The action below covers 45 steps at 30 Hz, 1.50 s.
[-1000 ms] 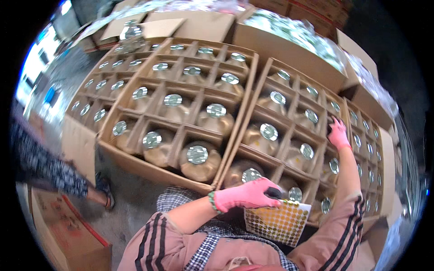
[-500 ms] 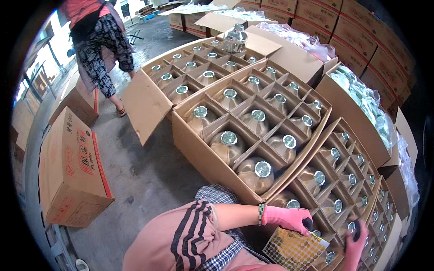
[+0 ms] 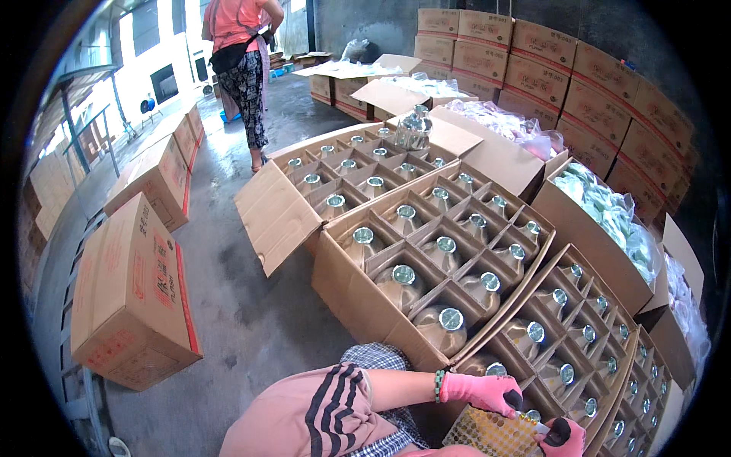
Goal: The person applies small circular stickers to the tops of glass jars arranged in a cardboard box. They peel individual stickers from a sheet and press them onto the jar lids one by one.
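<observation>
In a pink glove with dark fingertips, my left hand (image 3: 483, 392) is closed on the upper edge of a sheet of round yellow-gold stickers (image 3: 491, 434). My right hand (image 3: 563, 436), gloved the same way, pinches at the sheet's right edge; whether a single sticker is between its fingers I cannot tell. Beneath and beyond both hands stands an open divided carton (image 3: 499, 335) of silvery glass flask liners, one of them a flask liner (image 3: 525, 333) with a shiny round mouth. Another open carton (image 3: 373, 308) of such flask liners stands to its left.
A clear glass bottle (image 3: 413, 129) stands on the far carton of flasks. Open boxes of bagged pale goods (image 3: 601, 206) line the right, before stacked closed cartons (image 3: 533, 76). A closed carton (image 3: 126, 289) lies at left. Another person (image 3: 244, 68) stands on the floor at far left.
My right hand has come left from over the flasks to the sheet's edge. The view has tilted up, and the other person is farther away.
</observation>
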Motion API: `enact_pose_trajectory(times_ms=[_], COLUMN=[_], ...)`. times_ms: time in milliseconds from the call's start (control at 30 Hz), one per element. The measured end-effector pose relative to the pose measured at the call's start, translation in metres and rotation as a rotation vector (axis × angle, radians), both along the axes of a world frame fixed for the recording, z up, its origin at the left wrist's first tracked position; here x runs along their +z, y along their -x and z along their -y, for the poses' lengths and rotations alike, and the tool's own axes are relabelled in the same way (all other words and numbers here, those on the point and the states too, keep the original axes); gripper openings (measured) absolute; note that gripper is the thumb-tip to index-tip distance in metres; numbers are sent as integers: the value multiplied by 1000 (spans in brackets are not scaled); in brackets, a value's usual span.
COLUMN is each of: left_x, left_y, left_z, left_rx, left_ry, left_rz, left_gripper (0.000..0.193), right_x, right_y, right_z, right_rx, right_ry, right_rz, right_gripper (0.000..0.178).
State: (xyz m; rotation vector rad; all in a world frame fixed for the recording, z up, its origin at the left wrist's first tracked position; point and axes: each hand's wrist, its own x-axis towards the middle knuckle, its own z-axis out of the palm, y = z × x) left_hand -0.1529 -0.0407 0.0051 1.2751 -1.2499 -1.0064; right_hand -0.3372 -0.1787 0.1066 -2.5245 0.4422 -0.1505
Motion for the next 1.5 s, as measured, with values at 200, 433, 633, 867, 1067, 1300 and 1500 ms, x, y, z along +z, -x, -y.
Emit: enact_pose_trajectory(times_ms=[200,433,633,867,1067,1300,1500], left_x=[10,14,12,9,2,-5,-9], left_y=[4,-7,-20,-39,-68,-97,-113], left_z=[-11,-20,-36,-62,-76,-91,-93], left_rx=[32,19,21,168,125,112,85], left_ry=[20,86,-7,130,183,200,247], left_rz=[49,72,58,68,-28,-268,-318], left_gripper=[31,30,30,31,29,27,26], right_x=[13,21,28,27,26,59,65], right_y=[3,-6,-25,-60,-91,-150,-173], right_z=[-12,-18,-38,-49,-57,-98,-116], right_rx=[-37,34,72,95,65,-15,-114], right_ry=[-25,-76,2,-84,-56,38,51], right_rz=[20,64,96,91,-50,-248,-246], right_gripper=[25,37,29,29,36,23,26])
